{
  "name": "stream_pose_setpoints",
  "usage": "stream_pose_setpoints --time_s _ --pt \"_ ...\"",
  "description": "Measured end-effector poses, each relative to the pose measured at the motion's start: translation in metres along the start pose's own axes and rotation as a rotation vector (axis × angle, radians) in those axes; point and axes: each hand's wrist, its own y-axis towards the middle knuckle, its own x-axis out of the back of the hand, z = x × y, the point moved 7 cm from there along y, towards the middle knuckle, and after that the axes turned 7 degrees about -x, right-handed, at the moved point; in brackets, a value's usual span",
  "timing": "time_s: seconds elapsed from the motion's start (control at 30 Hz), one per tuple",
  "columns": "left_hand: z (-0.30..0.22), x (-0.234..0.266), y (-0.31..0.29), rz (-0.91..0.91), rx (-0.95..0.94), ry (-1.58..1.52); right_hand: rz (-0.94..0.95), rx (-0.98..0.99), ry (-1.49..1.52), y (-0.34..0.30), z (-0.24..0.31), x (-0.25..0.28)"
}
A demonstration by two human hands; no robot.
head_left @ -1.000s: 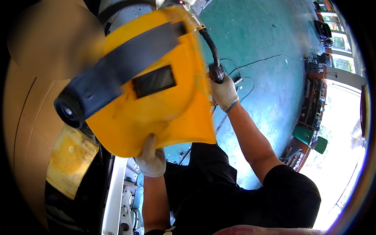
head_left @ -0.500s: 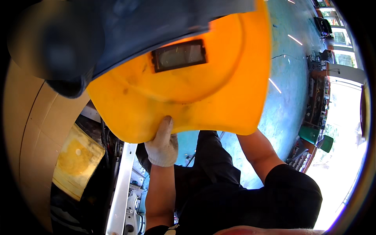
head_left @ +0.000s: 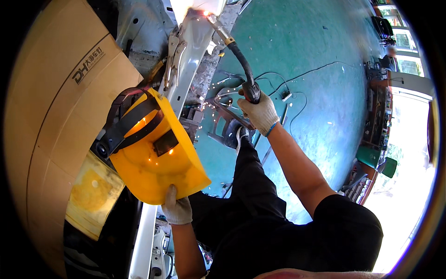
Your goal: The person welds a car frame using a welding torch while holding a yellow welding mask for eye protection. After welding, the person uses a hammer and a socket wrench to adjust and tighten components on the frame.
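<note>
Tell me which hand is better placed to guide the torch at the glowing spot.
Right, I'd judge: the right hand holds the torch, its nozzle aimed at the glowing spot. The left hand is occupied, holding the yellow welding mask by its edge.

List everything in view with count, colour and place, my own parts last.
Welding mask: 1, yellow with dark headband, left of centre
Welding torch: 1, black with metallic nozzle, upper middle
Glowing spot: 1, orange-white, at the torch tip
Locking pliers: at least 1, silver, upper middle
Metal panel: 1, silver, beside the pliers
Cardboard: 1 large piece, brown, far left
Stained sheet: 1, yellowish, lower left
Floor: 1, green-blue, centre to right
Cables: several, dark, on the floor
Left hand: 1, off-white glove, gripping the mask's lower edge
Right hand: 1, off-white glove, around the torch handle
Forearms: 2, bare, lower middle
Trousers: 1 pair, black, lower middle
</note>
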Motion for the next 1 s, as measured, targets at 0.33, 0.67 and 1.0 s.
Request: stream_pose_setpoints --time_s 0.33,0.67,1.0 --pt "0.013 0.006 0.001 0.186 -0.153 0.504 -0.039 -0.053 -0.011 -0.007 0.003 0.004" --pt "-0.008 -0.037 0.006 0.25 -0.279 0.589 -0.028 -0.026 -0.038 -0.003 -0.002 0.013" --pt "-0.004 -0.047 0.003 0.181 -0.145 0.226 -0.048 0.021 -0.109 0.003 0.003 0.01"
